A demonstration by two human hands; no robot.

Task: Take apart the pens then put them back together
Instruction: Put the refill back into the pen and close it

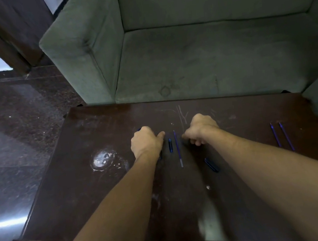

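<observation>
My left hand point(146, 141) is curled round a blue pen barrel point(139, 129); one blue end pokes out past the knuckles, and the thumb points right. My right hand point(201, 129) rests knuckles-up on the dark wooden table point(102, 189) with its fingers curled under, and what they hold, if anything, is hidden. Between the hands lie a short blue pen piece point(170, 145) and a thin purple refill point(178, 150). Another blue pen piece point(211, 165) lies under my right forearm's near side. Two more refills point(281, 135) lie side by side at the far right.
A green sofa point(205, 52) stands directly behind the table. A white stain point(102, 160) marks the tabletop left of my left hand. Dark polished floor point(12, 130) lies off the table's left edge.
</observation>
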